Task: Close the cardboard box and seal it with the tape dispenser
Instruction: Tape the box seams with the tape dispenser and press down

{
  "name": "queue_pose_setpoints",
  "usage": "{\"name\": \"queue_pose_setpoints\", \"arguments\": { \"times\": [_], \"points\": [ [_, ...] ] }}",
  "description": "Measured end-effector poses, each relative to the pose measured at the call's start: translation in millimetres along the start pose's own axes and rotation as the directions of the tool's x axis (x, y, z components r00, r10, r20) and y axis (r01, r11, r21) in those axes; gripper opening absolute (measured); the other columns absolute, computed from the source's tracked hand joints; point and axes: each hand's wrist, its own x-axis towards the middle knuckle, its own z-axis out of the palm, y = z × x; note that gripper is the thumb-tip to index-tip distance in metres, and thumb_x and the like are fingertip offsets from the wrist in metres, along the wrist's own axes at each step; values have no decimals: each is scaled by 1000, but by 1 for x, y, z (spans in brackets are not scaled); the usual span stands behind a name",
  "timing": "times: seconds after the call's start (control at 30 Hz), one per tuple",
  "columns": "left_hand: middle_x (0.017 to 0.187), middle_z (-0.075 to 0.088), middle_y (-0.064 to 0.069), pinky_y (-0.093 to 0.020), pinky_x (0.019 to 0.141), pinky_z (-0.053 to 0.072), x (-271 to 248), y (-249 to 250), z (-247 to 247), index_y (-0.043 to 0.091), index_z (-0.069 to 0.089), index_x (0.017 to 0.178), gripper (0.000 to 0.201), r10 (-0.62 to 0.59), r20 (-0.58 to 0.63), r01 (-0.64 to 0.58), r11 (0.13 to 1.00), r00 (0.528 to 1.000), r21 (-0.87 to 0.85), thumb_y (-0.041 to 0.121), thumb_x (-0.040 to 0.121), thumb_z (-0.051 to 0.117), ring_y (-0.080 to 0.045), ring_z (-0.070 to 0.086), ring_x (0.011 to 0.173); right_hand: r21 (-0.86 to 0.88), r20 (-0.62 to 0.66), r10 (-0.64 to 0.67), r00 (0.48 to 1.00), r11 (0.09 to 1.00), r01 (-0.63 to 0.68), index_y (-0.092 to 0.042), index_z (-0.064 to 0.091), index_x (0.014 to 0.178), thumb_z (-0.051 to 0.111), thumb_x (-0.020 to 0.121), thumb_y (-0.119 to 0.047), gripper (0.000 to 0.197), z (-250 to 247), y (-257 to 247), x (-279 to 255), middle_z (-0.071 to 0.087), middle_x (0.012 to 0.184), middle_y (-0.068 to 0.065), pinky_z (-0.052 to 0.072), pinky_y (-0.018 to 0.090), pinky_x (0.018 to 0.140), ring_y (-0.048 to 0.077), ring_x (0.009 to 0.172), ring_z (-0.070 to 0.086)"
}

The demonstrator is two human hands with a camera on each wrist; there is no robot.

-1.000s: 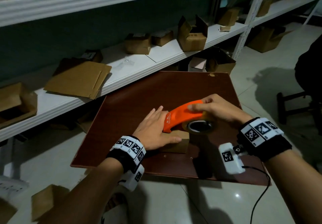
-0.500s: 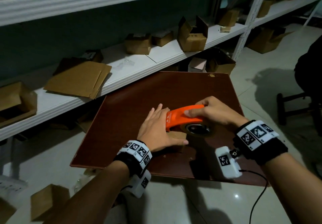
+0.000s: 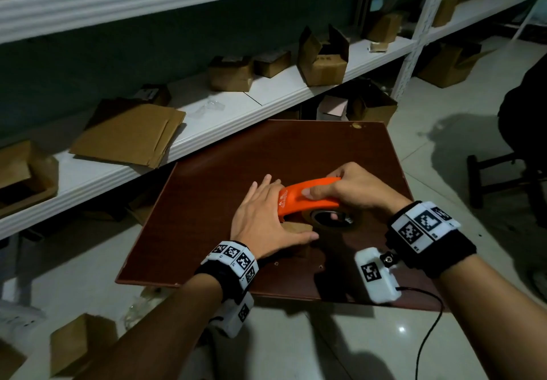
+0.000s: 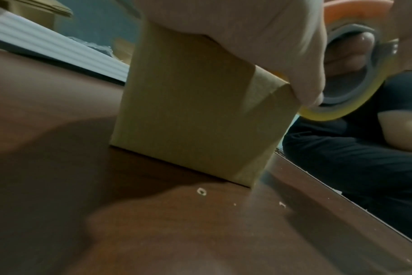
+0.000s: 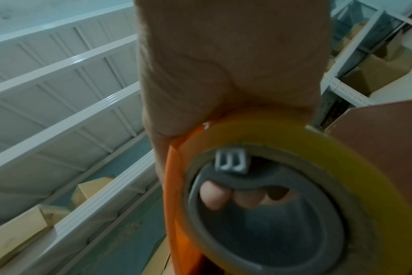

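A small cardboard box (image 3: 297, 227) (image 4: 193, 119) stands on the dark brown table (image 3: 225, 172), mostly covered by my left hand (image 3: 268, 217), which lies flat on its top with straight fingers and the thumb along the near edge. My right hand (image 3: 352, 190) grips the orange tape dispenser (image 3: 307, 197), whose front end sits on the box top beside my left fingers. The yellowish tape roll (image 5: 294, 186) (image 4: 355, 78) hangs just to the right of the box; my fingertips (image 5: 214, 197) curl through its grey hub. A strip of tape shows on the box's near side in the left wrist view.
White shelving (image 3: 266, 95) behind the table carries flattened cardboard (image 3: 127, 134) and several small boxes (image 3: 322, 60). More boxes lie on the floor, one at lower left (image 3: 80, 341). A person in dark clothes (image 3: 524, 119) sits at the right beside a stool (image 3: 500, 178). A cable (image 3: 426, 338) hangs from my right wrist.
The dispenser has dropped lower and drawn to the right across the box top, with my right hand pulling it. My left hand has stayed pressed on the box.
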Motion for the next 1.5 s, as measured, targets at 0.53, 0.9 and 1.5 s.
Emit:
{"name": "queue_pose_setpoints", "arguments": {
  "times": [0.53,0.9,1.5],
  "points": [
    [177,12,-4,-38,133,3,0,3,0,12,28,164,137,-13,70,0,983,997,186,105,64,41,-15,-2,163,-127,-52,43,998,991,-49,-14,73,79,84,72,-53,41,-35,2,-11,69,61,0,49,34,72,14,56,62],
    [177,11,-7,-40,133,3,1,6,2,9,27,164,138,-27,89,4,967,996,254,105,65,35,-18,-3,164,-146,-52,94,994,984,-100,-7,76,83,84,63,-52,50,-66,14,-29,73,68,5,50,26,61,15,58,65],
    [176,-13,-9,-42,133,-2,-2,16,15,11,5,169,110,99,140,-135,950,985,281,81,87,29,-20,-20,161,-229,-127,168,978,954,-194,-11,74,86,87,72,-47,40,-48,9,-23,76,78,8,53,33,74,22,73,70]
  ]
}}
